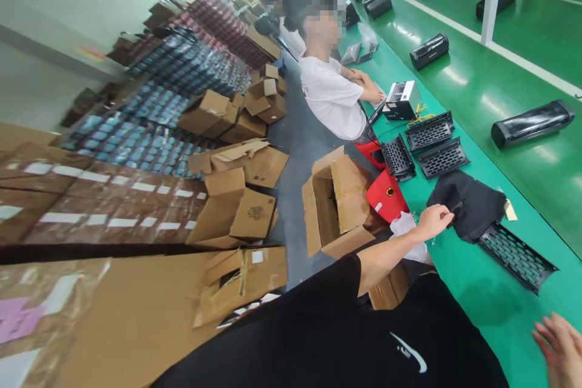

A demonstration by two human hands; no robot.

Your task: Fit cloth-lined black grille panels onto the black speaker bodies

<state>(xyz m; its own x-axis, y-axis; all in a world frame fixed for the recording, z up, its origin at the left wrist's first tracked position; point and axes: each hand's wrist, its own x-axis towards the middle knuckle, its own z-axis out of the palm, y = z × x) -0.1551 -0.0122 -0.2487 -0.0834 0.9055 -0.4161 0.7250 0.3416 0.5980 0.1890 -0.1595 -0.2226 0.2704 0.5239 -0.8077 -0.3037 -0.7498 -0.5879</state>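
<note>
My left hand (435, 221) is closed in a pinch at the near left edge of a dark piece of cloth (484, 209), which lies rumpled on the green bench. Right beside the cloth is a black perforated grille shell (516, 257), its slotted face up. My right hand (560, 342) hovers at the lower right over the bench, fingers stretched and apart, holding nothing. More black grille shells (440, 157) sit together farther up the bench, past the cloth.
A red bin (386, 194) and an open carton (336, 200) stand by the bench's left edge. A small white-and-black device (402, 100) is near a co-worker (330, 85). Black cylindrical units (531, 124) lie on the green conveyor. Cartons (248, 209) crowd the floor.
</note>
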